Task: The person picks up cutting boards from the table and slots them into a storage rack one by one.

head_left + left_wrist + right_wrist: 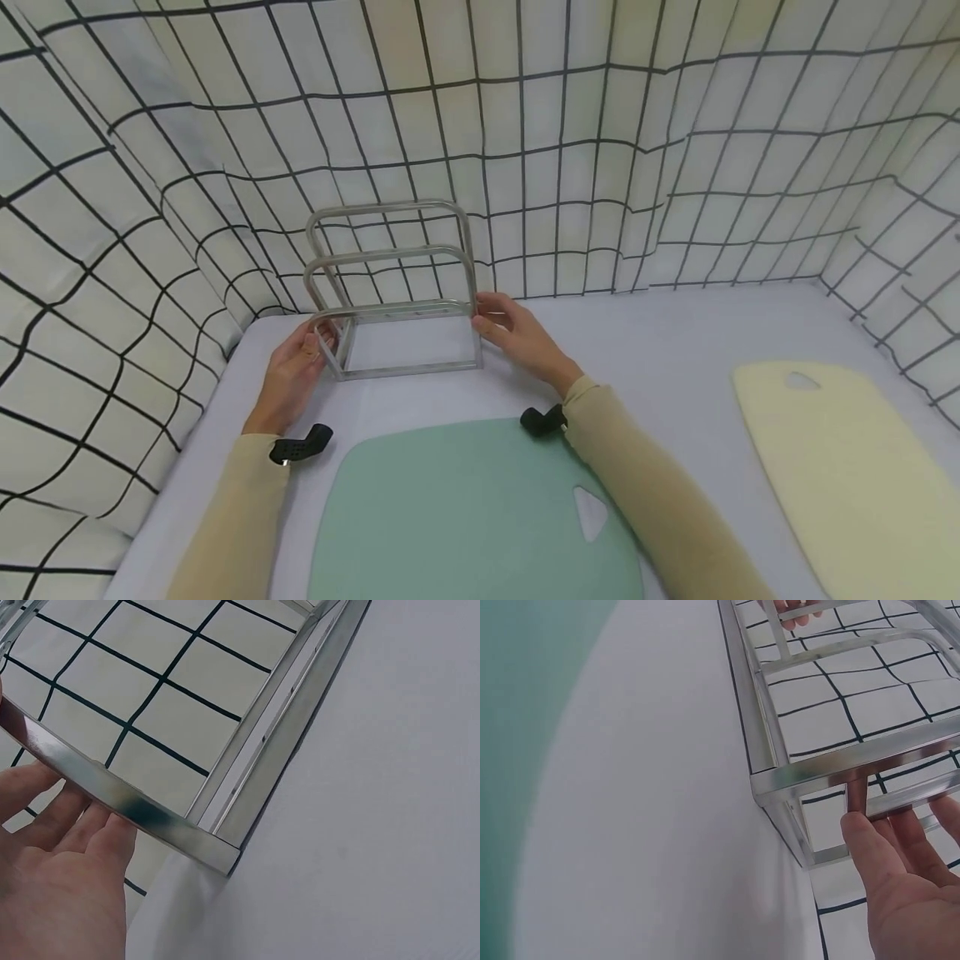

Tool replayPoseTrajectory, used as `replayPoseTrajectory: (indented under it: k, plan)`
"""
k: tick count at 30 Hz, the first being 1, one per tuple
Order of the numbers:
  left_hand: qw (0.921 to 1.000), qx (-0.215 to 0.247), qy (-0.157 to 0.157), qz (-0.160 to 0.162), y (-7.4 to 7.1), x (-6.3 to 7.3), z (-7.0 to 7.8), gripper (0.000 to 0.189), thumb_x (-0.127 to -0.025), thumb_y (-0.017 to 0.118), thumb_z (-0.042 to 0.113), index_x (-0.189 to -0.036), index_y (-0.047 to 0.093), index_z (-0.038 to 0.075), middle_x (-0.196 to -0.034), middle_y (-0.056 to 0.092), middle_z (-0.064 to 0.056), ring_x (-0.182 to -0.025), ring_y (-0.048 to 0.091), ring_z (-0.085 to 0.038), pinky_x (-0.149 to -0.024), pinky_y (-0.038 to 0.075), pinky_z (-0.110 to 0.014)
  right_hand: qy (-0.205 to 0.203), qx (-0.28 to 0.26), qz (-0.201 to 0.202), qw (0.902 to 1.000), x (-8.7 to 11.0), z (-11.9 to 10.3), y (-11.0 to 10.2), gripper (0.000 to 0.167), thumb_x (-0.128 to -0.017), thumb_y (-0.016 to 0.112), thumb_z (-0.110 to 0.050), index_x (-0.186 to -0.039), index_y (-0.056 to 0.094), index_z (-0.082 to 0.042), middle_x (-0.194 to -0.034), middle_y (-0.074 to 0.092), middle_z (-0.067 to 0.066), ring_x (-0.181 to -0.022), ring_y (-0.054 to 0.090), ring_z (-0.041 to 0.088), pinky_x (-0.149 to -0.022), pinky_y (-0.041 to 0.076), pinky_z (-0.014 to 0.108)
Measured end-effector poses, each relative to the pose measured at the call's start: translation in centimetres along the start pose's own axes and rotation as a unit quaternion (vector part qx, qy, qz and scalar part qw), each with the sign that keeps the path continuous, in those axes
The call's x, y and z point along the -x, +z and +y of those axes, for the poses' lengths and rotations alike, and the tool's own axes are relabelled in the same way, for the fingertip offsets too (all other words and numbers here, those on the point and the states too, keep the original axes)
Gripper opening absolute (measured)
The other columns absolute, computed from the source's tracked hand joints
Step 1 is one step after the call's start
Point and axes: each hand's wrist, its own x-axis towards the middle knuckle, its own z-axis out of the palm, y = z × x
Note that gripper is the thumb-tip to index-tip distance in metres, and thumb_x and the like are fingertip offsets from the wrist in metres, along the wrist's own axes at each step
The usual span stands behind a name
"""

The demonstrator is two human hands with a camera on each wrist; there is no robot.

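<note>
Ahead of me, at about 11 o'clock, a shiny metal rack stands on the counter, between my two hands. It is made of slim, smooth bars: three rounded hoops, one behind another, rise from a square-cornered base, and the wrist views show broad flat faces on some bars. The slots between the hoops let the counter and the checked cloth show through.

My left grip, at the rack's 8 o'clock, pinches its left side, the fingers curled beneath a flat bar. My right grip, at the rack's 4 o'clock, pinches the right side, thumb on the near face and fingers behind.

At the rack's 6 o'clock lies a flat, matt green board, round-cornered, with a three-sided hole toward its 2 o'clock; my right sleeve passes over its edge. Out at 4 o'clock lies a pale yellow board, also flat and smooth, with a similar rounded hole near its far end. A white cover dresses the counter. From 9 o'clock round through 12 to 3 hangs the checked cloth, white with dark, wavy lines. My left sleeve is plain beige, like the right.
</note>
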Motion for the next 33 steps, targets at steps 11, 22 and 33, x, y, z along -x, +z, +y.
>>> replayPoseTrajectory:
  k: [11, 22, 33]
  plan:
    - [0.9997, -0.012, -0.019, -0.008, 0.7, -0.3, 0.3, 0.074, -0.112, 0.039, 0.032, -0.163, 0.001, -0.007, -0.172, -0.002, -0.028, -0.161, -0.004, -0.042, -0.132, 0.002, -0.046, -0.005, -0.002, -0.002, 1.0, 0.6, 0.0, -0.8, 0.057, -0.104, 0.06, -0.044, -0.154, 0.043, -0.023, -0.154, 0.051, 0.005, -0.149, 0.049, 0.026, -0.123, 0.04, 0.053]
    - [0.9992, -0.027, -0.028, -0.006, 1.6, -0.8, 0.4, 0.072, -0.112, 0.039, 0.032, -0.163, 0.006, -0.006, -0.172, 0.008, -0.024, -0.161, 0.001, -0.043, -0.133, 0.007, -0.046, -0.006, -0.002, 0.002, 1.0, 1.1, 0.4, -1.6, 0.058, -0.104, 0.06, -0.045, -0.155, 0.042, -0.025, -0.155, 0.051, 0.005, -0.151, 0.046, 0.027, -0.125, 0.037, 0.054]
    - [0.9987, -0.031, -0.035, -0.02, 2.3, -1.1, 0.4, 0.075, -0.112, 0.039, 0.033, -0.163, 0.001, -0.007, -0.173, -0.003, -0.025, -0.161, -0.004, -0.044, -0.132, 0.003, -0.05, -0.005, 0.005, 0.008, 0.9999, 1.6, 0.6, -2.5, 0.058, -0.104, 0.059, -0.045, -0.156, 0.043, -0.024, -0.155, 0.053, 0.006, -0.15, 0.047, 0.028, -0.125, 0.036, 0.054]
